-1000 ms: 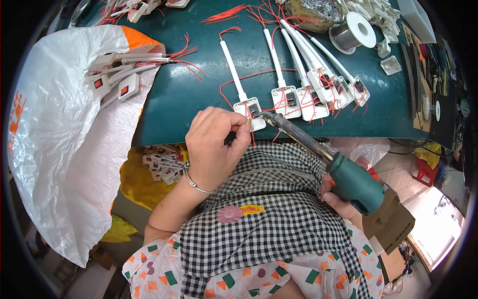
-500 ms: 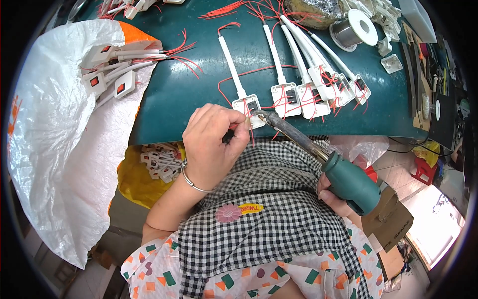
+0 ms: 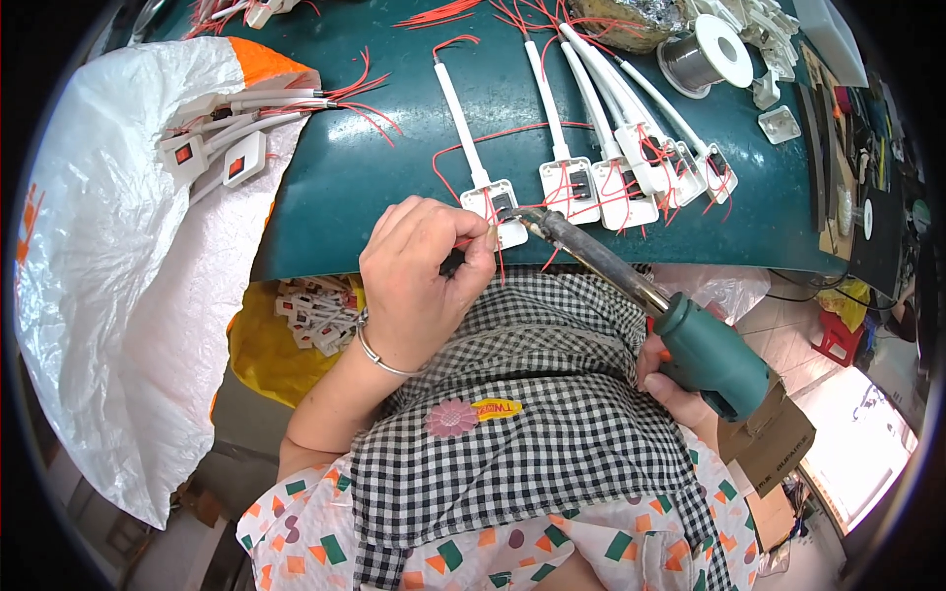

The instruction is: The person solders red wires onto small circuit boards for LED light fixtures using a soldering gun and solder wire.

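Note:
My left hand (image 3: 426, 251) is closed in a pinch at the near side of an open white switch box (image 3: 507, 233), apparently on a thin red wire (image 3: 502, 264). A black switch (image 3: 503, 203) sits inside this box, and a white sleeved cable (image 3: 459, 123) runs from it toward the far side. My right hand (image 3: 682, 396) grips the green handle of a soldering iron (image 3: 711, 357), mostly hidden behind it. The iron's metal shaft slants left, its tip just right of my left fingertips, over the box. Whether the tip touches anything is hard to tell.
More open switch boxes (image 3: 570, 209) with cables and red wires lie to the right on the green tabletop (image 3: 365, 231). A solder spool (image 3: 724, 51) stands at the far right. At left, a white sack (image 3: 108, 295) bears finished-looking switches (image 3: 243, 160); a yellow bag (image 3: 271, 355) holds several more below.
The soldering iron has shifted slightly right, its tip drawing a little away from my left fingertips. My left hand keeps its pinch at the box.

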`<state>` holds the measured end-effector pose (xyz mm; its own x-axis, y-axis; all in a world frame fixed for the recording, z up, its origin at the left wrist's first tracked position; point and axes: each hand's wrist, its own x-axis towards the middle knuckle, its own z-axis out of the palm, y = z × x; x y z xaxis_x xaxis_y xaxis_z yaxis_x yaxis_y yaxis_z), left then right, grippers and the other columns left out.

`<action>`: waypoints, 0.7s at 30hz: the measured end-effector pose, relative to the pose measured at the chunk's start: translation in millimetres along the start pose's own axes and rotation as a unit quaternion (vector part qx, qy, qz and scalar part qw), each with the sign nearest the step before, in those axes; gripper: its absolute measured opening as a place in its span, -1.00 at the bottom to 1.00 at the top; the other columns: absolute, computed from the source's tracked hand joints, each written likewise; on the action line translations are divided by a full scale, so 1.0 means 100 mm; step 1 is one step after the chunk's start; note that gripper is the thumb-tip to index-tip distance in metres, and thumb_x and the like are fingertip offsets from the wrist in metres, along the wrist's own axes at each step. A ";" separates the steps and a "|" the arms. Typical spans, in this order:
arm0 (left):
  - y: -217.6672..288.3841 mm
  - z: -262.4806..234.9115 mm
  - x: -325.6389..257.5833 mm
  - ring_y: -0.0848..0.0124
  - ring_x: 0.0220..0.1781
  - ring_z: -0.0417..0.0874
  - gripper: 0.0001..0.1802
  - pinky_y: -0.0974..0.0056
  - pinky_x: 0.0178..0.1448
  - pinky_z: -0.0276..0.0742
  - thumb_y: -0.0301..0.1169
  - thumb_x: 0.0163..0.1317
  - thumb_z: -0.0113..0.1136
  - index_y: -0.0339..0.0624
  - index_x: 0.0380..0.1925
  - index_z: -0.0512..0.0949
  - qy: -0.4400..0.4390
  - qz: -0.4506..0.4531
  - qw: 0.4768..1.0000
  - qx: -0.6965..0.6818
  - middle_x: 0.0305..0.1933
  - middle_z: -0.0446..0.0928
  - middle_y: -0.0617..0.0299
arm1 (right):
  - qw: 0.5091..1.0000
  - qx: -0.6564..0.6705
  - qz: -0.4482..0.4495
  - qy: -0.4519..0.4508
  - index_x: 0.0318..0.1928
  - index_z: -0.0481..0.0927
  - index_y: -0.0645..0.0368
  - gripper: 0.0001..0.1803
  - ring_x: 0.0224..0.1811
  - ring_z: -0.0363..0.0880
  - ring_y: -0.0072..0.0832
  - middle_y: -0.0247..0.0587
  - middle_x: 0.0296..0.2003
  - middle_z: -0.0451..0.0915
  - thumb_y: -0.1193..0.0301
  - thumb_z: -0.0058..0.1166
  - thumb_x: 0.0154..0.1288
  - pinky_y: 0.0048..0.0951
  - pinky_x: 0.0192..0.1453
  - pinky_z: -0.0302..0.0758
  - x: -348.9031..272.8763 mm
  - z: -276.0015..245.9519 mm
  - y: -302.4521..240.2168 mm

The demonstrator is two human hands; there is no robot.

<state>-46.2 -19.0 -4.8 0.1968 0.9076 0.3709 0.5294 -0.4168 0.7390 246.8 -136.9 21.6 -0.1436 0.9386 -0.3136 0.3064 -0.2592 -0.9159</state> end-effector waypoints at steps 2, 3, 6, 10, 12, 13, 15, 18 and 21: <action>0.00 0.00 0.01 0.42 -0.50 0.50 -0.85 0.39 -0.39 0.43 -0.64 0.02 0.34 -0.23 -0.47 0.54 0.000 0.002 1.000 0.002 -0.53 0.53 0.25 | 0.998 -0.063 -0.010 -0.014 -0.38 0.62 0.12 -0.74 -0.52 0.58 -0.34 -0.33 -0.49 0.61 0.35 0.39 -0.11 -0.37 -0.39 0.50 -0.02 -0.04 0.10; 0.00 0.00 0.01 0.42 -0.50 0.50 -0.85 0.39 -0.40 0.43 -0.64 0.02 0.34 -0.23 -0.47 0.54 -0.001 0.002 1.000 0.003 -0.53 0.53 0.25 | 0.992 -0.125 -0.020 -0.030 -0.38 0.62 0.12 -0.71 -0.52 0.58 -0.33 -0.33 -0.46 0.62 0.34 0.40 -0.15 -0.36 -0.39 0.51 0.00 -0.03 0.10; 0.00 0.00 0.00 0.42 -0.50 0.51 -0.85 0.39 -0.40 0.43 -0.64 0.02 0.34 -0.23 -0.47 0.54 0.000 0.001 1.000 0.005 -0.53 0.53 0.24 | 0.991 -0.126 -0.013 -0.034 -0.34 0.64 0.12 -0.66 -0.47 0.59 -0.30 -0.31 -0.42 0.63 0.33 0.40 -0.21 -0.36 -0.35 0.52 0.08 -0.03 0.00; 0.00 0.01 0.00 0.42 -0.50 0.51 -0.85 0.39 -0.40 0.44 -0.64 0.01 0.34 -0.23 -0.48 0.54 0.002 -0.001 1.000 0.004 -0.53 0.53 0.24 | 0.990 -0.142 -0.014 -0.005 -0.28 0.63 0.15 -0.64 -0.43 0.61 -0.33 -0.28 -0.42 0.62 0.32 0.40 -0.15 -0.37 -0.33 0.54 0.00 -0.05 0.04; 0.01 -0.01 -0.01 0.42 -0.50 0.51 -0.85 0.39 -0.40 0.44 -0.64 0.01 0.34 -0.23 -0.48 0.54 0.002 -0.001 1.000 0.002 -0.53 0.53 0.24 | 0.994 0.030 0.017 -0.099 -0.10 0.63 0.23 -0.54 -0.39 0.58 -0.41 -0.28 -0.39 0.60 0.36 0.39 -0.07 -0.42 -0.26 0.52 0.01 -0.17 0.03; 0.01 0.00 0.00 0.42 -0.50 0.51 -0.85 0.40 -0.40 0.44 -0.64 0.01 0.34 -0.23 -0.48 0.54 0.001 0.002 1.000 -0.006 -0.53 0.53 0.24 | 0.995 0.030 0.017 -0.097 -0.10 0.63 0.23 -0.54 -0.39 0.58 -0.41 -0.28 -0.39 0.60 0.36 0.39 -0.07 -0.42 -0.26 0.52 -0.01 -0.10 -0.05; 0.01 0.01 -0.01 0.42 -0.50 0.51 -0.85 0.40 -0.40 0.44 -0.65 0.01 0.34 -0.24 -0.48 0.54 0.001 0.001 1.000 -0.004 -0.53 0.53 0.24 | 0.965 0.245 0.049 0.074 0.01 0.45 0.37 -0.40 -0.58 0.47 -0.41 -0.24 -0.48 0.43 0.35 0.42 0.01 -0.44 -0.53 0.45 -0.05 0.10 -0.22; -0.01 0.01 -0.04 0.43 -0.50 0.51 -0.85 0.40 -0.40 0.44 -0.65 0.02 0.34 -0.24 -0.48 0.54 -0.001 -0.005 1.000 0.001 -0.53 0.53 0.24 | 0.965 0.252 0.051 0.050 0.16 0.45 0.37 -0.32 -0.48 0.46 -0.46 -0.30 -0.43 0.47 0.40 0.39 0.02 -0.45 -0.38 0.45 -0.04 0.05 -0.16; -0.01 0.01 -0.02 0.43 -0.50 0.51 -0.86 0.40 -0.40 0.44 -0.65 0.02 0.34 -0.24 -0.48 0.54 -0.003 -0.005 1.000 0.003 -0.53 0.53 0.23 | 0.963 0.259 0.059 0.038 0.17 0.46 0.35 -0.31 -0.46 0.47 -0.47 -0.30 -0.44 0.47 0.39 0.40 0.02 -0.46 -0.35 0.43 -0.03 0.08 -0.15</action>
<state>-46.2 -20.6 -7.4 0.1955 0.9123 0.3597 0.5359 -0.4066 0.7399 235.5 -138.1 34.3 -0.0616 0.9048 -0.4213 -0.1973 -0.4248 -0.8835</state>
